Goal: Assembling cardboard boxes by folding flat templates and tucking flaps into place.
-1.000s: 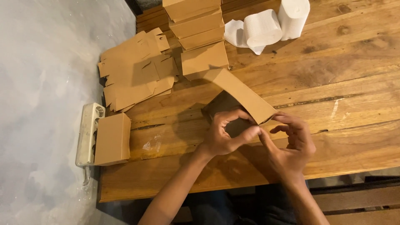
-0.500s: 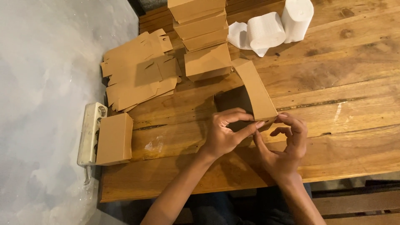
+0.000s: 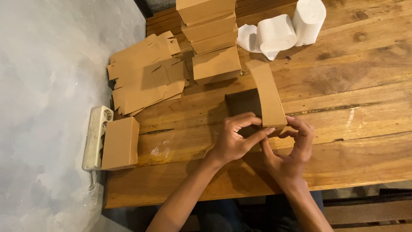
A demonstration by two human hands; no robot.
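Worn wooden plank counter [image 3: 365,107] across most of the frame, grey concrete floor [image 3: 43,86] down the left side.

At centre, slightly below the middle: half-folded brown cardboard box [image 3: 267,92], one long panel tilted up and running toward the upper centre, shadowed hollow just left of it. Near end of that panel caught between both hands.

Left hand [image 3: 234,139]: fingers curled over the box's near edge, forefinger stretched right along the panel's lower corner. Grip partly closed, pressing on cardboard rather than clenched. Right hand [image 3: 292,150]: thumb and fingertips arched in a loose ring against the same corner from the right, touching the panel's end; grip half open, pinching the cardboard lightly. Exact flap under the fingers hidden.

Judged from this: a fold or tuck at the near end of the box in hand, box not yet closed. Any further crease there likely calling for the panel kept steady by one hand and firm fingertip pressure along the edge from the other.

Outward: just above, row of finished brown cardboard boxes [image 3: 214,64] reaching the top edge. Upper left of centre, pile of flat brown cardboard blanks [image 3: 143,75]. Upper right, two white paper rolls [image 3: 279,32]. At the counter's left end, one more closed brown box [image 3: 120,144] beside a white power strip [image 3: 95,137].
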